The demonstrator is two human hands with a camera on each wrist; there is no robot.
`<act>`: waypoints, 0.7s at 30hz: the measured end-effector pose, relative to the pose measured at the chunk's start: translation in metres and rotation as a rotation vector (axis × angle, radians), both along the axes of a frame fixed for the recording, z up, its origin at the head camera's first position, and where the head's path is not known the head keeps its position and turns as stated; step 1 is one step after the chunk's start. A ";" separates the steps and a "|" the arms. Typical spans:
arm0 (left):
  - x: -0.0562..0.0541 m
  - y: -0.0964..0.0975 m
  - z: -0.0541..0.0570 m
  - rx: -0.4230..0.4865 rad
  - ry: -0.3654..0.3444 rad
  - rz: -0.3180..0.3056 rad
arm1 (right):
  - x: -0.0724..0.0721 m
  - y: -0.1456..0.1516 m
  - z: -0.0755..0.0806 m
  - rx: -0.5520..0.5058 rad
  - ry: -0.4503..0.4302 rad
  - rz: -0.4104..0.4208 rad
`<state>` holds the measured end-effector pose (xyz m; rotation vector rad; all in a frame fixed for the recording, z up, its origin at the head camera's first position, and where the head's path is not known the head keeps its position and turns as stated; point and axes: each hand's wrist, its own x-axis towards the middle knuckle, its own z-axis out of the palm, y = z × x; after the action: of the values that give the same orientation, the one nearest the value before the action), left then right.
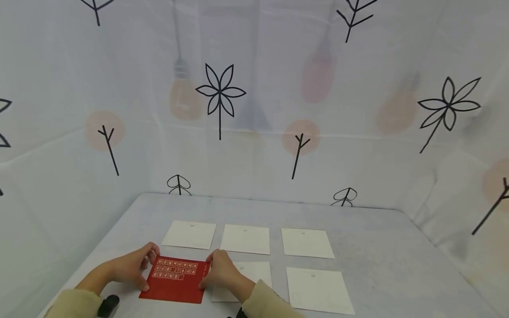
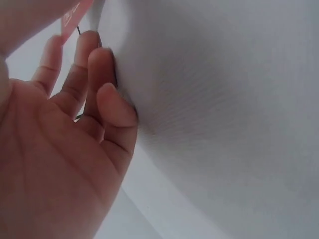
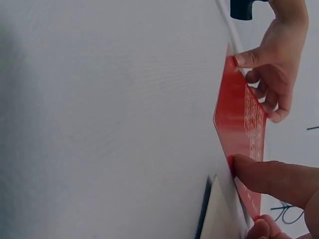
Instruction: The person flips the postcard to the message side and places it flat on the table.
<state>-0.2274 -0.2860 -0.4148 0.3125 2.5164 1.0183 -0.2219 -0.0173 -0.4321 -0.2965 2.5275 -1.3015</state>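
A flat red card [image 1: 172, 289] printed with rows of small pale characters is at the front left of the table, near the surface. My left hand [image 1: 129, 267] holds its left edge, thumb at the near corner and fingers at the far corner. On the opposite edge, my right hand [image 1: 226, 271] grips the card with thumb and fingers. The right wrist view shows the red card [image 3: 234, 99] tilted, with both thumbs on it. Partly behind my right hand lies a white card [image 1: 254, 269]. Little of the red card [image 2: 75, 20] appears in the left wrist view.
Three white cards, the left one [image 1: 190, 235], middle one [image 1: 245, 240] and right one [image 1: 308, 244], form a back row on the pale table [image 1: 389, 265]. Another white card [image 1: 320, 293] lies front right. A patterned white cloth [image 1: 254, 168] encloses the table.
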 end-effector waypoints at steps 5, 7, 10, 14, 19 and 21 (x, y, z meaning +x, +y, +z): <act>0.001 0.000 0.000 0.077 0.000 -0.017 | 0.000 0.001 0.002 -0.022 0.007 0.005; 0.001 -0.001 0.000 0.108 -0.007 -0.008 | 0.001 0.001 0.004 -0.030 0.006 0.010; 0.002 -0.003 0.000 0.146 -0.011 0.009 | 0.002 0.002 0.006 -0.064 0.008 0.012; 0.002 -0.010 0.001 0.195 -0.014 0.018 | 0.003 0.001 0.010 -0.148 0.004 0.014; 0.000 -0.021 0.004 0.223 0.020 0.016 | 0.000 0.002 0.016 -0.262 -0.029 0.001; -0.001 -0.025 0.006 0.224 0.044 0.004 | -0.003 0.003 0.018 -0.299 -0.041 -0.008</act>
<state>-0.2280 -0.3111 -0.4085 0.3986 2.4448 1.3120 -0.2245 -0.0144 -0.4145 -0.3179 2.2991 -1.6710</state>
